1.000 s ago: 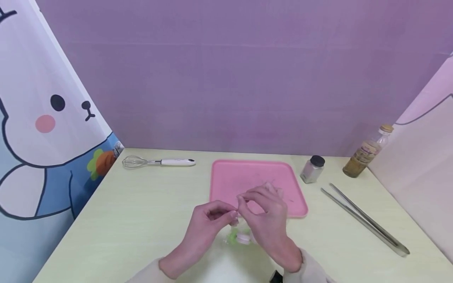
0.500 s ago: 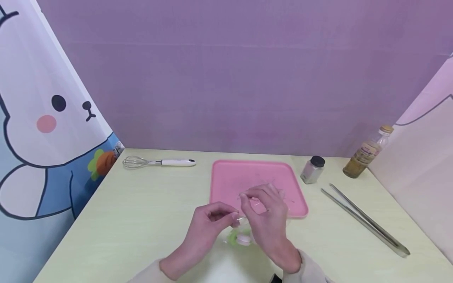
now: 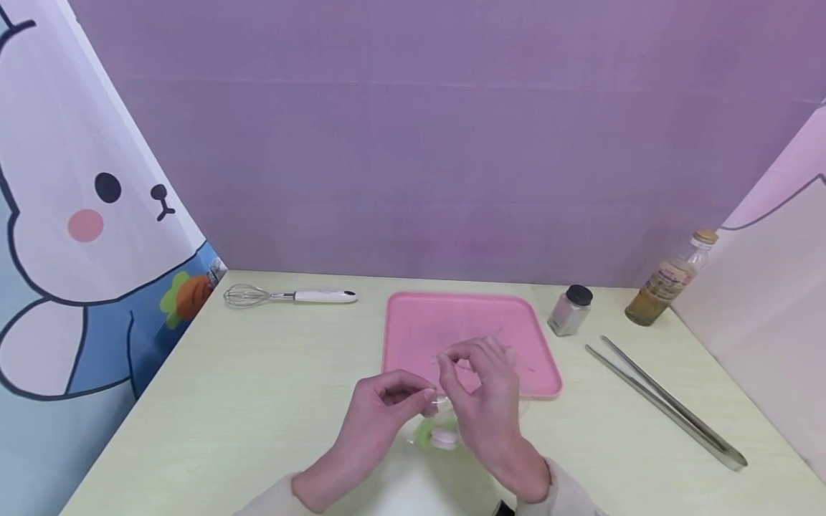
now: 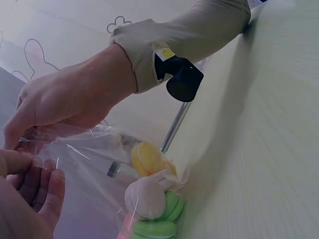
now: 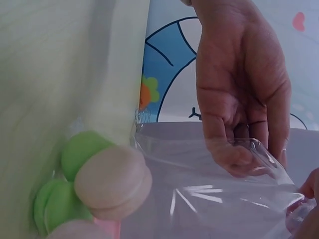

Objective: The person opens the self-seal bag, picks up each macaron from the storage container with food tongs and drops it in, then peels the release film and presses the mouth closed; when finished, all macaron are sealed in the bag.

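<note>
My left hand [image 3: 377, 416] and right hand [image 3: 484, 408] face each other over the near edge of the pink tray [image 3: 464, 315]. Between them hangs a clear plastic bag [image 4: 84, 159], its upper edge pinched by each hand. Low in the bag lie several macarons: a pale pink one [image 4: 145, 198], green ones [image 4: 154, 229] and a yellow one [image 4: 147, 158]. The right wrist view shows my left fingers [image 5: 234, 157] curled at the film, while my right fingertips [image 5: 313, 184] grip it at the right edge. A small gap separates the two hands' fingertips.
A whisk [image 3: 290, 295] lies at the back left of the table [image 3: 258, 387]. Right of the tray stand a black-capped jar [image 3: 570, 309] and a corked bottle [image 3: 667, 283]. Metal tongs [image 3: 671, 405] lie at the right. A purple backdrop [image 3: 419, 143] rises behind.
My right hand has drawn slightly right and away from the left, widening the gap between their fingertips. The bag's top edge is spread between them. Left hand lowered very slightly.
</note>
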Available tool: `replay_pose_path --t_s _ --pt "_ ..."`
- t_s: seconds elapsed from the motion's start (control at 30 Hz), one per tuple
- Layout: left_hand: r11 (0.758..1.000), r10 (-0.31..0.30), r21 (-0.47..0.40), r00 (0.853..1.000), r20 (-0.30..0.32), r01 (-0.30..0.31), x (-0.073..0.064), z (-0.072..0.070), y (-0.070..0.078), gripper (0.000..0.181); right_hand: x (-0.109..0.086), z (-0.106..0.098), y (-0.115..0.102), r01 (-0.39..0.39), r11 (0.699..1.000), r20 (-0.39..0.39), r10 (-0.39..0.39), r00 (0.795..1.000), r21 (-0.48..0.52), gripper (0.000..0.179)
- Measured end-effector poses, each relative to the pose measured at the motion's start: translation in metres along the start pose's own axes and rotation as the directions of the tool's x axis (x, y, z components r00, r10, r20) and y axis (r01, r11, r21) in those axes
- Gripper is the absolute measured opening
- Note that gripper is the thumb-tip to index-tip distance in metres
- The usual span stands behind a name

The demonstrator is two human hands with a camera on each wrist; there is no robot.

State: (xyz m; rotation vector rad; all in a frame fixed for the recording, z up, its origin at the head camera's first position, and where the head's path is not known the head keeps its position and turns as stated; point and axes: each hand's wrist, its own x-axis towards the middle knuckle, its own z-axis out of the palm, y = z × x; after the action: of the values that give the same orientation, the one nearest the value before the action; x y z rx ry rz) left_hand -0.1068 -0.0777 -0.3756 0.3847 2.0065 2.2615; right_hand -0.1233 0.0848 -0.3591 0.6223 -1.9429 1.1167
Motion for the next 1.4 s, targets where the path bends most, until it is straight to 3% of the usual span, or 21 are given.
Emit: replay_pose_path --t_s 0.2,0.33,0.43,0.73,0.97,1.23,1.4 --pt "1.0 -0.013 0.004 1.0 0.014 0.012 -0.001 0.001 0.001 0.016 0.0 0.002 -0.002 0.036 0.999 -0.06 -0.036 0.998 -0.013 0.014" --pt "0.999 -0.038 -0.01 0.999 0.039 0.039 -0.002 0.001 0.0 0.018 0.003 0.001 -0.003 0.018 0.999 -0.082 -0.015 0.996 0.032 0.011" --pt "0.999 -0.037 -0.024 0.999 0.019 0.038 -0.002 0.0 0.001 0.017 0.005 0.0 -0.003 0.011 0.998 -0.086 -0.005 0.996 0.066 0.005" --pt "1.0 -0.016 -0.009 1.0 -0.009 0.016 -0.001 -0.001 0.001 0.018 0.009 -0.004 -0.001 0.082 0.993 -0.133 -0.069 0.989 0.09 0.003" --pt "1.0 0.03 0.003 1.0 -0.001 -0.03 0.0 -0.001 0.002 0.017 0.015 -0.013 -0.001 0.066 0.99 -0.157 -0.046 0.986 0.123 0.009" --pt "1.0 0.007 -0.012 1.0 -0.018 -0.008 0.002 -0.002 0.004 0.015 0.025 -0.023 0.003 0.065 0.987 -0.216 -0.032 0.976 0.148 0.005" --pt "1.0 -0.005 -0.024 1.0 -0.03 0.005 0.002 -0.003 0.005 0.016 0.032 -0.031 0.004 0.016 0.981 -0.252 0.034 0.967 0.192 0.003"
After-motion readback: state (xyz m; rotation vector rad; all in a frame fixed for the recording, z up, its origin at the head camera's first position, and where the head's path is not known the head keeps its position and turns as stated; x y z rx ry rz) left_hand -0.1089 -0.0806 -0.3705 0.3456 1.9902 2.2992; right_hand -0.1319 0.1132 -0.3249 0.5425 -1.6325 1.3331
